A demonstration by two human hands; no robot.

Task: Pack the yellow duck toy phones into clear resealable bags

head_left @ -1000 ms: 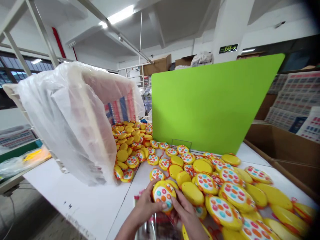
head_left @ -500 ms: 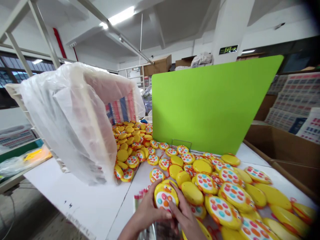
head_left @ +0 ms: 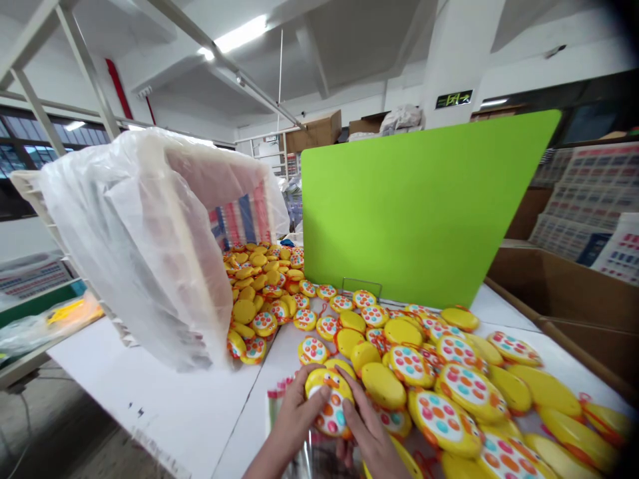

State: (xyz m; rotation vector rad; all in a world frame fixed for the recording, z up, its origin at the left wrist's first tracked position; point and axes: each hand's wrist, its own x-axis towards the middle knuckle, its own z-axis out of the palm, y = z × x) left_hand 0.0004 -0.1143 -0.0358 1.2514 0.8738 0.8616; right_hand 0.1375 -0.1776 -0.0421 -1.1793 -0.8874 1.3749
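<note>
Head: duck (head_left: 327, 402) upright lengthwise, beak (head_left: 331, 382) topmost

Workshop or factory floor. White bench (head_left: 170, 399) below and left of the fingers (head_left: 358, 391). Look-alike toys (head_left: 411, 364) in bulk beyond and right of them; crate (head_left: 192, 246) of more, beyond left. Open carton (head_left: 564, 289) right of the fingers, packs (head_left: 589, 186) stacked behind. Exit sign (head_left: 454, 99), tube light (head_left: 242, 34) high beyond them.

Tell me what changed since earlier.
The yellow toy turned counterclockwise, its beak going from upper right towards the top. The left hand moved its thumb higher up the toy's front. It and the right hand keep hold; the green board and loose toys stayed put.
</note>
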